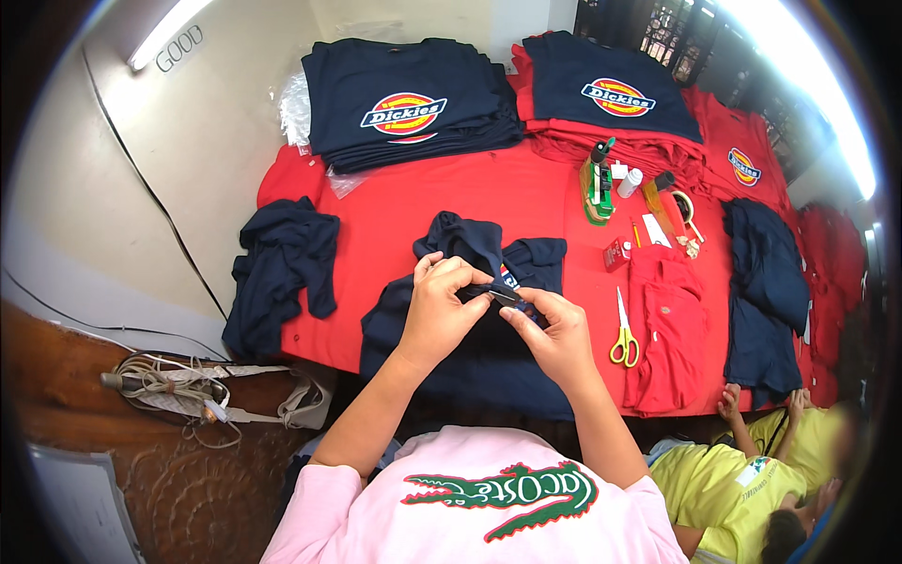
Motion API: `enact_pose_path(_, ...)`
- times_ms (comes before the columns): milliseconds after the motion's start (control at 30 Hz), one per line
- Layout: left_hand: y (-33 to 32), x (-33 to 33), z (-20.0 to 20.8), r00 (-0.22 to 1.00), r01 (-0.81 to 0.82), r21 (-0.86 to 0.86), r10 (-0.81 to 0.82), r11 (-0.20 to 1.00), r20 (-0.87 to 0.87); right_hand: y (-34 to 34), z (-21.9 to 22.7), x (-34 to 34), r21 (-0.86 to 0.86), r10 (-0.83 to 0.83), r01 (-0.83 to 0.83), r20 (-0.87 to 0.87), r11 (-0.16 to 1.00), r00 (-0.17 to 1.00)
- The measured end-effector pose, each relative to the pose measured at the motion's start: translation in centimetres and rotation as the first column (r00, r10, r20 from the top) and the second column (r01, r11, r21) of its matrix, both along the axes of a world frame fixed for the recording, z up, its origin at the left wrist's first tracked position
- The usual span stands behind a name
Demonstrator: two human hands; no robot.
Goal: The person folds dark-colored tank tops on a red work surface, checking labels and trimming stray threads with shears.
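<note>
A navy blue shirt (442, 329) with a small printed logo lies over the front of the red-covered table. My left hand (442, 305) pinches a fold of it, thumb against fingers. Close beside it, my right hand (556, 334) is closed on a small dark blue tool with a thin metal blade (505, 295), which touches the pinched cloth. The fingers partly hide this tool, so its exact kind is unclear. Right of my hands lie yellow-handled scissors (624, 348) and a folded red garment (665, 329).
Navy shirt stacks (409, 70) stand at the back. A green tape dispenser (598, 183), a white bottle (630, 181) and a tape roll (684, 204) sit back right. Crumpled navy cloth (282, 273) lies left, a navy pile (766, 291) right. Beside it are people in yellow shirts (742, 484).
</note>
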State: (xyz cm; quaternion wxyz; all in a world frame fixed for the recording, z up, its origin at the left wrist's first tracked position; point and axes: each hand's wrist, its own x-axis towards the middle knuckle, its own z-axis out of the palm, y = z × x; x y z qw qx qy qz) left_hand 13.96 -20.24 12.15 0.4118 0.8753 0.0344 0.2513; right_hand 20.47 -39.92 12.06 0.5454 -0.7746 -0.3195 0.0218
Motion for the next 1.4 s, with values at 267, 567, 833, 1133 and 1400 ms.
enact_pose_path(267,0.0,0.6,0.0,0.999,0.041,0.018,-0.041,0.999,0.0,0.2,-0.1,0.7,-0.056,-0.021,0.035,0.24,0.998,0.971)
enact_pose_path(567,0.1,0.3,0.1,0.999,0.029,-0.016,-0.03,0.999,-0.029,0.7,0.4,0.3,-0.087,-0.038,0.075,0.365,0.993,0.93)
enact_pose_path(833,0.6,-0.1,-0.3,0.999,0.02,-0.026,-0.021,0.999,-0.041,1.1,0.3,0.2,-0.098,-0.021,0.065,0.396,0.993,0.918)
enact_pose_path(1133,0.8,-0.4,-0.5,0.999,0.021,-0.093,-0.025,0.995,-0.045,1.4,0.2,0.1,-0.076,-0.008,0.039,0.371,0.996,0.929)
enact_pose_path(1400,0.6,-0.3,-0.4,0.999,0.022,-0.089,-0.025,0.996,-0.038,1.3,0.1,0.3,-0.077,-0.01,0.043,0.385,0.996,0.923)
